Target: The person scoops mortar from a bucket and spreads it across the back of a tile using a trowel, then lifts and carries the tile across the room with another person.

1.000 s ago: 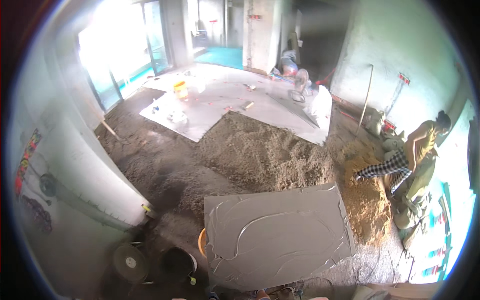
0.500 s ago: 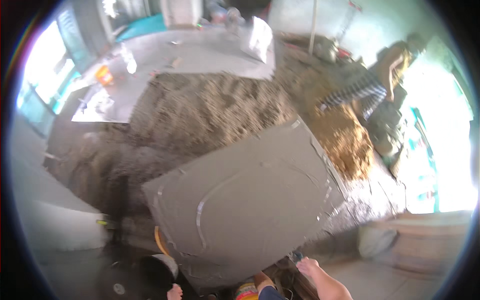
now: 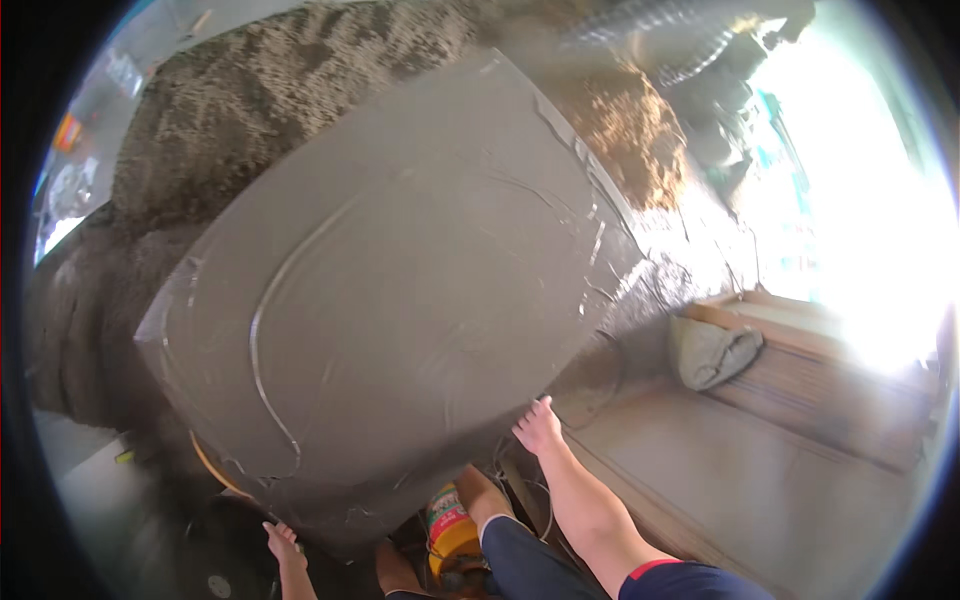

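Note:
A large flat board point(image 3: 420, 290), coated in smooth wet grey mud or mortar, fills the middle and slopes down toward me. Curved ridges and shiny streaks mark its surface. At its near right edge my right hand point(image 3: 540, 428) is closed, fingers wrapped over the rim. My left hand point(image 3: 283, 543) is closed at the near left corner, its fingers partly hidden by the edge. Below the near edge, between my legs, stands a yellow bucket point(image 3: 455, 540) with a red and green label. An orange curved strip point(image 3: 215, 466) shows beside the board's left edge.
A heap of grey sand or soil point(image 3: 270, 80) lies beyond the board, with a brown pile point(image 3: 640, 140) to its right. Another person's checkered trousers point(image 3: 690, 35) show at the top right. A wooden bench-like frame point(image 3: 810, 385) carries a grey bag point(image 3: 712, 352).
My view has tilted down, making the board look nearer. My right hand has come onto the board's near right edge. My left hand has reached its near left corner.

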Motion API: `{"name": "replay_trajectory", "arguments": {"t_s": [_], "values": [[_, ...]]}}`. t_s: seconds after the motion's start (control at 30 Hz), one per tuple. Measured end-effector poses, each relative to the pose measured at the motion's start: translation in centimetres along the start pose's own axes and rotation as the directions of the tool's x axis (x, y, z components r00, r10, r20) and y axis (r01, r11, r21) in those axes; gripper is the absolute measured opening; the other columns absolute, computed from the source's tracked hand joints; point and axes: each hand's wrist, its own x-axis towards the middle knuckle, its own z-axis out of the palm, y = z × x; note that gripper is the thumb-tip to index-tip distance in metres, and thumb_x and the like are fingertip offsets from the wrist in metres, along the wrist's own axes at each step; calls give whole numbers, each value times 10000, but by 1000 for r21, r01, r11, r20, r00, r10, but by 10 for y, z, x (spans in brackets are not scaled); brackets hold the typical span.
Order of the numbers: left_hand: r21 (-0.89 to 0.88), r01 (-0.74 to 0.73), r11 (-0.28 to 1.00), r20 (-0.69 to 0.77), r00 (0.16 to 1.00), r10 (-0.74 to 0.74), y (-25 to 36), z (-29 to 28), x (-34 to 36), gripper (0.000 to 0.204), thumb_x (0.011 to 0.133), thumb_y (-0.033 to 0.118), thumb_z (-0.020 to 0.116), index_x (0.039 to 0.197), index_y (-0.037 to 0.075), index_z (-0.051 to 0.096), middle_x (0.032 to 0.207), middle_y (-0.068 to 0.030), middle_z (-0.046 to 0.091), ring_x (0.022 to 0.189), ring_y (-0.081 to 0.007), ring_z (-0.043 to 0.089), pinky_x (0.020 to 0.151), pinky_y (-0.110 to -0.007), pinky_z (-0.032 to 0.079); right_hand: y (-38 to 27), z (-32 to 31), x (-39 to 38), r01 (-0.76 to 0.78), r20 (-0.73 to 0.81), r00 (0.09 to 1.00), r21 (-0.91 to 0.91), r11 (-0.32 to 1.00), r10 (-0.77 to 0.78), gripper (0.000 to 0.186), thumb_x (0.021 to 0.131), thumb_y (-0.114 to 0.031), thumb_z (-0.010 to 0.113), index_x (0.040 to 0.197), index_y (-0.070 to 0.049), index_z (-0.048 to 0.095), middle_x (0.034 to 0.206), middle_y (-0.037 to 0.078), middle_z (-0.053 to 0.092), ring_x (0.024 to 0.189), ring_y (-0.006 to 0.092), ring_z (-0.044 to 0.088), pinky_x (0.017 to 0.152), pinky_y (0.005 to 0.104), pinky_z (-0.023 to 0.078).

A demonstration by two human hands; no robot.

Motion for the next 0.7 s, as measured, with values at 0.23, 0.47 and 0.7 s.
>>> {"name": "replay_trajectory", "arguments": {"t_s": [0.23, 0.47, 0.7], "values": [[-158, 127, 979, 234, 968, -88, -7, -3, 34, 767, 991, 570, 428, 1508, 19, 294, 1595, -148, 215, 1477, -319, 190, 1186, -447, 139, -29, -14, 12, 92, 101, 991, -18, 996, -89, 870, 978, -629, 332, 1540, -181, -160, 1627, 65, -178, 1491, 269, -174, 1186, 465, -88], [-291, 124, 949, 505, 862, 42, -27, -14, 52, 770, 971, 579, 480, 1511, 63, 296, 1496, -80, 355, 1363, -260, 331, 1114, -422, 236, -31, -8, 19, 124, 125, 984, 7, 992, -124, 818, 986, -596, 379, 1561, -138, 19, 1645, 56, 24, 1507, 244, 30, 1192, 451, -1], [-172, 42, 984, 112, 993, -23, -23, 6, 41, 546, 989, 546, 477, 1373, 159, 513, 766, 78, 424, 517, -82, 305, 439, -286, 231, -23, -2, 36, 138, -64, 988, -23, 990, -139, 701, 988, -576, 417, 1489, -100, 301, 1545, 93, 337, 1405, 293, 333, 1147, 505, 232]]}}
